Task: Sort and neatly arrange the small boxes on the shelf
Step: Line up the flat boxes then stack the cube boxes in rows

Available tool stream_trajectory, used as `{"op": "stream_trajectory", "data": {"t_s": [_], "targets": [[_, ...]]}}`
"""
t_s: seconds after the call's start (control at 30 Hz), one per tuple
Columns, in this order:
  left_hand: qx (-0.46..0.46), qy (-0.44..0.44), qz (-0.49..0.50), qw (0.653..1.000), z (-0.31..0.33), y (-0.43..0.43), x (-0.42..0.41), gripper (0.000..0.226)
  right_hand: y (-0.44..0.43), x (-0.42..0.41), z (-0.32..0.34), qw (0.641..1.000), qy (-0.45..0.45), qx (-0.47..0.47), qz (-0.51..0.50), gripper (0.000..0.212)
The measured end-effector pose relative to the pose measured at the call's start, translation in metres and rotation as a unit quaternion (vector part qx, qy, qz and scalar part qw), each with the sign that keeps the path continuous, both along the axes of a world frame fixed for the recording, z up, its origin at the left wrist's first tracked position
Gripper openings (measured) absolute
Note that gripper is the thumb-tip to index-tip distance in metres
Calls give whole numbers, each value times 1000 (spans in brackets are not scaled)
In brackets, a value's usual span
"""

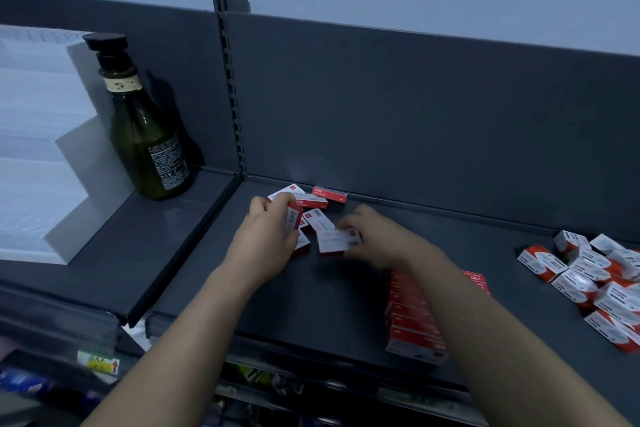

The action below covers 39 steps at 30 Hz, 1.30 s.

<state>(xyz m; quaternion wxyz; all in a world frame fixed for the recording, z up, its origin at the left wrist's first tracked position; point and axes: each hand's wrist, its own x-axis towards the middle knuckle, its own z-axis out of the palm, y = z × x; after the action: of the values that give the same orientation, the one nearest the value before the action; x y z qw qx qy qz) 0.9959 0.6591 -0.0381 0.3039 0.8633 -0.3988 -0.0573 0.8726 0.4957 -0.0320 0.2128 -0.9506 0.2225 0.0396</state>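
Near the shelf's (294, 298) back edge, left hand (266, 239) and right hand (379, 236) each grip one of the stray boxes (329, 193), likely bound for the row (412, 322).

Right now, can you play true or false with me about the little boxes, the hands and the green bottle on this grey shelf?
1. The left hand grips a small red-and-white cardboard box. True.
2. The right hand is empty. False: it pinches a second red-and-white box.
3. The dark green glass bottle lies on its side. False: it stands upright.
4. A tidy row of red boxes sits on the dark grey metal shelf. True.
5. The orange-and-white boxes stand in one neat stack. False: they lie in a jumbled pile.
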Motion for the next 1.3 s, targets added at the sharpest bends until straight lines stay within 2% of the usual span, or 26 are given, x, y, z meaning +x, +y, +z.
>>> {"op": "stream_trajectory", "data": {"t_s": [0.1,0.2,0.27,0.37,0.43,0.5,0.63,0.7,0.9,1.03,1.3], "targets": [[-74,36,-12,997,9,-4,-10,30,-11,-29,12,990,-127,40,-55,27],[-150,99,-22,983,20,-12,-28,32,-23,-63,20,947,-248,145,-147,20],[-182,117,-37,976,25,-18,-44,34,-27,-85,22,900,-302,252,-185,27],[-168,69,-67,981,28,-31,-66,19,-29,-116,21,795,-386,409,-227,41],[-148,47,-93,984,29,-41,-80,16,-32,-135,18,741,-425,456,-250,42],[-137,49,-117,982,30,-50,-94,16,-32,-153,15,710,-444,472,-277,32],[-130,109,-158,973,32,-63,-125,16,-34,-187,10,745,-405,400,-347,24],[-116,124,-177,970,30,-69,-139,22,-35,-205,9,750,-397,384,-363,21],[-47,108,-262,958,18,-86,-172,30,-37,-255,5,815,-365,303,-331,21],[-5,77,-294,953,14,-93,-190,34,-41,-276,-1,847,-322,276,-320,14],[63,-53,-286,955,0,-101,-203,33,-47,-293,-10,865,-271,293,-306,13]]}}
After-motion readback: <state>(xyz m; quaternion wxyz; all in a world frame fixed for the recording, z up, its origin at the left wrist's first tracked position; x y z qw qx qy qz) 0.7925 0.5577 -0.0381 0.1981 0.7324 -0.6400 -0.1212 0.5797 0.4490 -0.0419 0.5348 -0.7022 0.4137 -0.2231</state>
